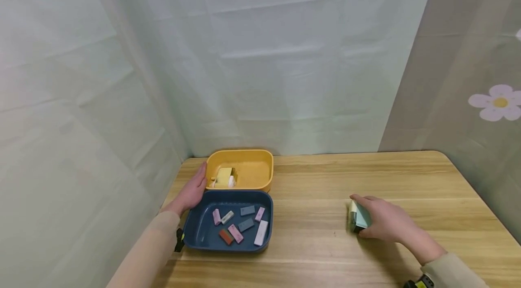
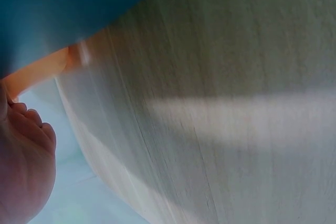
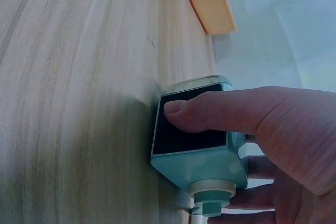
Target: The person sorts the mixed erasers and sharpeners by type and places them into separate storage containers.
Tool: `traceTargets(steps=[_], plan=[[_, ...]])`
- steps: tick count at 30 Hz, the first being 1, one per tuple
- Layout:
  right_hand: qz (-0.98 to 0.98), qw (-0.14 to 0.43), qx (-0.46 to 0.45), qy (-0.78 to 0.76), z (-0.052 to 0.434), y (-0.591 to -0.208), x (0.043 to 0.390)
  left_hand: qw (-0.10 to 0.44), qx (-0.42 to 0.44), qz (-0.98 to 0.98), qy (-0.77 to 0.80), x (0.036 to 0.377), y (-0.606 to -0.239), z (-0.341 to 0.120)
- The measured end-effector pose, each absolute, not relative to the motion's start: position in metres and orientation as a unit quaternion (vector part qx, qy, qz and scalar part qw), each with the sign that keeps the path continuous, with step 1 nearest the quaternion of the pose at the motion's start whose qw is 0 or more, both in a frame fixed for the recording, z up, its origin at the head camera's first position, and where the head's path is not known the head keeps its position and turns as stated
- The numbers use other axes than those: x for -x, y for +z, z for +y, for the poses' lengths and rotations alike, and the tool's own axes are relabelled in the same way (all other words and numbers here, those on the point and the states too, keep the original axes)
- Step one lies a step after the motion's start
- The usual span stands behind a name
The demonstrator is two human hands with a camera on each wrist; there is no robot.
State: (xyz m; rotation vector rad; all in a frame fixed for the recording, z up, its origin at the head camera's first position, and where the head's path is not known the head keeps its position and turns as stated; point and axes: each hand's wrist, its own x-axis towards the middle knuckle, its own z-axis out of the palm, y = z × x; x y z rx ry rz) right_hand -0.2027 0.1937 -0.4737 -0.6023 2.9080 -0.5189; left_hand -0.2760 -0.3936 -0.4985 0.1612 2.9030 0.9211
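Observation:
My right hand (image 1: pixel 386 219) grips a mint-green pencil sharpener (image 1: pixel 362 216) low over the right part of the table. In the right wrist view, the thumb presses the black panel of the sharpener (image 3: pixel 191 135), whose round knob points down in the picture; the other fingers reach behind it. At the left, my left hand (image 1: pixel 194 191) rests along the side of a yellow bin (image 1: pixel 254 174), fingers fairly straight. A yellow sharpener-like box (image 1: pixel 224 176) with a white part lies in that bin. The left wrist view catches part of the left hand (image 2: pixel 26 166) by the bin.
Right in front of the yellow bin stands a dark blue bin (image 1: pixel 203 229), holding several erasers, among them a pink one (image 1: pixel 235 233) and a white one (image 1: pixel 261 233). Both bins are near the left edge of the wooden table (image 1: pixel 309 233). A pale curtain (image 1: pixel 285 75) hangs behind.

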Motion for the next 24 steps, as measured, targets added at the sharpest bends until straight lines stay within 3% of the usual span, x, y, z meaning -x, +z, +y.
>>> traceTargets(steps=[24], plan=[[0.962, 0.043, 0.202, -0.179, 0.2036, -0.4717, 0.2084, 0.046, -0.05, 0.951, 0.301, 0.2805, -0.5021, -0.387]])
